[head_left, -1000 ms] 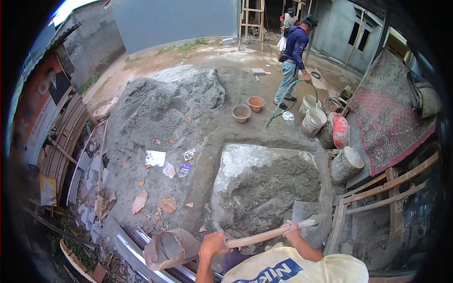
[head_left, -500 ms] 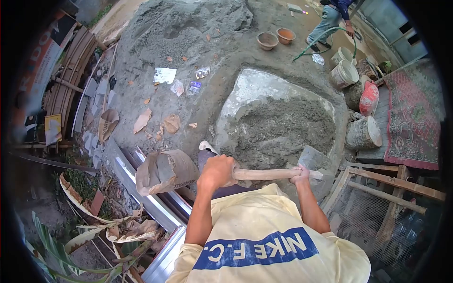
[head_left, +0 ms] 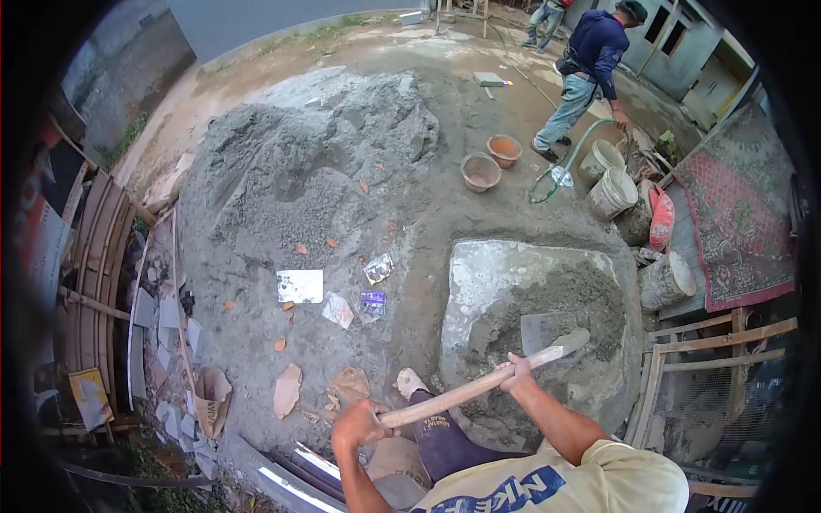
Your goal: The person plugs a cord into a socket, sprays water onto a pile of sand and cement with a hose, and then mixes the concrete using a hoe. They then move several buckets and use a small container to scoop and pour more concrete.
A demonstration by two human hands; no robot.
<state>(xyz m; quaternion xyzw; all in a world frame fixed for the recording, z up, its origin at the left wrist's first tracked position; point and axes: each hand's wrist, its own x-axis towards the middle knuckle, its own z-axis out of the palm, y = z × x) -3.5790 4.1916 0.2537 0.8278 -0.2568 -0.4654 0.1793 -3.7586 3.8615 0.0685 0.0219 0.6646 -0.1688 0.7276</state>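
A hoe with a long wooden handle (head_left: 453, 395) slants across my front, rising to the right. My left hand (head_left: 357, 425) is closed round the rear end of the handle. Further up, toward the head, my right hand (head_left: 516, 374) grips it. The flat grey hoe blade (head_left: 547, 330) is at the heap of wet mortar (head_left: 581, 299), its lower edge partly hidden. This mortar lies on a pale, roughly square mixing slab (head_left: 479, 265). One of my feet (head_left: 410, 384) stands by the slab's near left corner.
A large sand pile (head_left: 316, 162) rises at the back left. Two pots, the nearer a brown pot (head_left: 481, 173), stand beyond the slab. A person (head_left: 590, 64) bends with a green hose (head_left: 584, 137) near several buckets (head_left: 613, 195). Wooden mesh frames (head_left: 718, 385) stand at right.
My view has tilted up, showing more of the yard. The hoe has swung from level near my chest to a slant, its blade further forward over the mortar. Both hands kept their grip.
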